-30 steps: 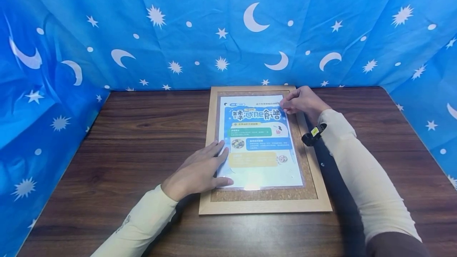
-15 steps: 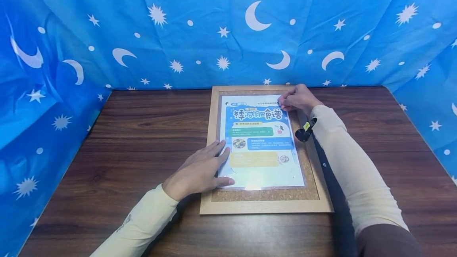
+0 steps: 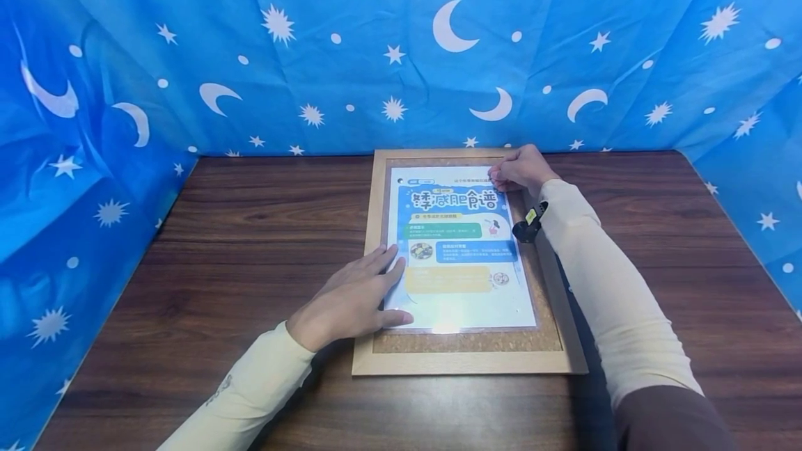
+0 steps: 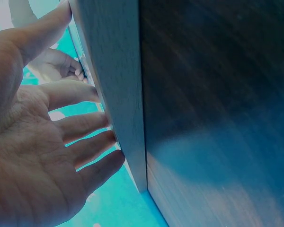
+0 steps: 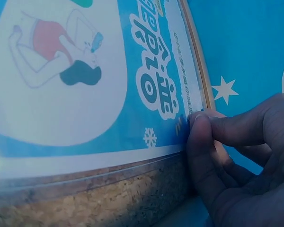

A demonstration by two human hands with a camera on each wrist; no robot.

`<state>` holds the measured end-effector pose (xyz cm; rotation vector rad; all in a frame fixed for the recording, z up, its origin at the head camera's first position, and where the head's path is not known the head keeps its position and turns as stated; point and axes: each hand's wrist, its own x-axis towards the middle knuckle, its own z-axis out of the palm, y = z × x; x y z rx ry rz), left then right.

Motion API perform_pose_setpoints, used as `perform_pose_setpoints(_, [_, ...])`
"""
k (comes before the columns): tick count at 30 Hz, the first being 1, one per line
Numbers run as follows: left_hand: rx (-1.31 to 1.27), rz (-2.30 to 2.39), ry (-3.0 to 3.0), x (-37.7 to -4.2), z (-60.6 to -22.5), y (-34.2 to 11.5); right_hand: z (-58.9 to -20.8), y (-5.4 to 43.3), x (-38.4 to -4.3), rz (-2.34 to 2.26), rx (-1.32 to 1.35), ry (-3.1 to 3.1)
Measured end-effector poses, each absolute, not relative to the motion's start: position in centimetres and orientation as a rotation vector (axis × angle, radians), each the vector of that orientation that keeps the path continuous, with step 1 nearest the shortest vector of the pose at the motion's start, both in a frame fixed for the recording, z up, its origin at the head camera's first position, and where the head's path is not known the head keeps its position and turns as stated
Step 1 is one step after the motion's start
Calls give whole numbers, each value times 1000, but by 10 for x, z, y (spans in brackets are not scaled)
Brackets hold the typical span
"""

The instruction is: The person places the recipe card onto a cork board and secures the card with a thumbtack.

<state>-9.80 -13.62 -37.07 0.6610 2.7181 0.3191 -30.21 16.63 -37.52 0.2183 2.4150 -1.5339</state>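
A laminated poster [image 3: 460, 301] with blue, green and yellow printed blocks lies on a wood-framed cork board [image 3: 464, 363]. My right hand [image 3: 523, 171] is at the poster's upper right corner, with thumb and index finger pinching a small dark push pin [image 5: 190, 118] against it. The fingertips mostly hide this pin. A dark round pin [image 3: 401, 180] shows at the upper left corner. My left hand [image 3: 351, 296] rests at the lower left, fingers spread and straight over the frame's side, with fingertips on the poster's edge. In the left wrist view, its fingers [image 4: 80, 125] reach over the frame.
The board lies on a dark wood-grain table [image 3: 250, 228], near its back edge. A blue cloth [image 3: 351, 54] with white moons and stars hangs behind and at both sides. A dark strap device [image 3: 530, 223] is on my right wrist.
My right forearm and wrist have swung left, closer to the board, while the pinching fingers stay at the same corner. My left hand and the poster hold their places.
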Motion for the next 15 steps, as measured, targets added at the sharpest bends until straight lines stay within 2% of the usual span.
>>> perform_pose_setpoints(15, [662, 325, 2721, -98, -370, -136, -375, 166, -304, -1566, 227, 2390])
